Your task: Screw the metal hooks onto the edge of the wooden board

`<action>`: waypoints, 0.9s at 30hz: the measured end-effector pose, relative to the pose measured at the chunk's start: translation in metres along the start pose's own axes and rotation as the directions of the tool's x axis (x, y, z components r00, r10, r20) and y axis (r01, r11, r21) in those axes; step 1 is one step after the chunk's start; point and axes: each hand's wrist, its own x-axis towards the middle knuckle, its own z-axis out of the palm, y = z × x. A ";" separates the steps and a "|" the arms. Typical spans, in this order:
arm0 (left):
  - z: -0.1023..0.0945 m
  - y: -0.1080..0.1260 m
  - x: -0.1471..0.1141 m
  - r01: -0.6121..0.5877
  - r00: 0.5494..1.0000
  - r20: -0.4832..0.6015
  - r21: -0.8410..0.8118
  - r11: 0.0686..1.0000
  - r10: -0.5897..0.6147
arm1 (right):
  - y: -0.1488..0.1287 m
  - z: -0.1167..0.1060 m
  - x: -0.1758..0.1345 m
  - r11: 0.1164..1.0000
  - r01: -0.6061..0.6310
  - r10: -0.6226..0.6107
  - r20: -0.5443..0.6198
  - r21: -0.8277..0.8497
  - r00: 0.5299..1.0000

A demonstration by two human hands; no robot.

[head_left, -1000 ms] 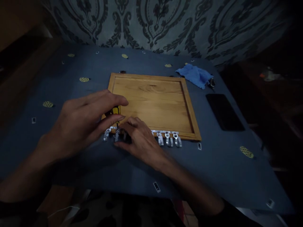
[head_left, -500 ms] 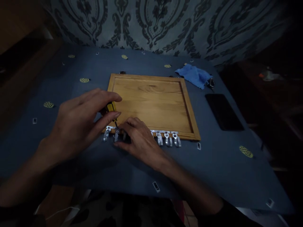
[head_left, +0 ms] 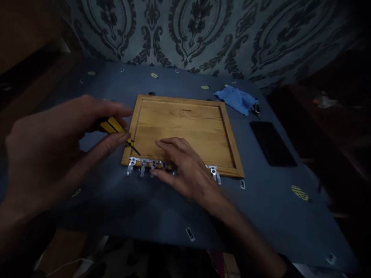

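A yellow and black screwdriver point(head_left: 113, 127) is gripped between the thumb and fingers of my left hand point(head_left: 55, 150). Its thin shaft slants down to the right, with the tip just above the near left part of a wooden panel point(head_left: 182, 123). That panel has a raised frame and lies flat. Several silver metal hooks point(head_left: 143, 164) line its near edge, their curved ends hanging toward me. Over the middle of this row, my right hand point(head_left: 185, 168) is open with thumb and fingers apart, hiding some hooks. Nothing shows between its fingers.
On the blue patterned tablecloth point(head_left: 269, 208), a black phone point(head_left: 272, 143) lies right of the panel. A crumpled blue cloth point(head_left: 237, 100) sits behind it, with a small dark object point(head_left: 257, 109) at its corner. Patterned wallpaper point(head_left: 191, 31) rises behind the table.
My left hand has drawn back left with the screwdriver, lifting its tip off the second hook. My right hand has shifted right along the row and opened, uncovering hooks on the left.
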 end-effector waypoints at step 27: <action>0.051 -0.004 0.009 0.140 0.990 0.077 -0.319 0.937 -0.122 | 0.011 -0.016 -0.010 0.963 -0.222 0.249 -0.183 0.155 0.951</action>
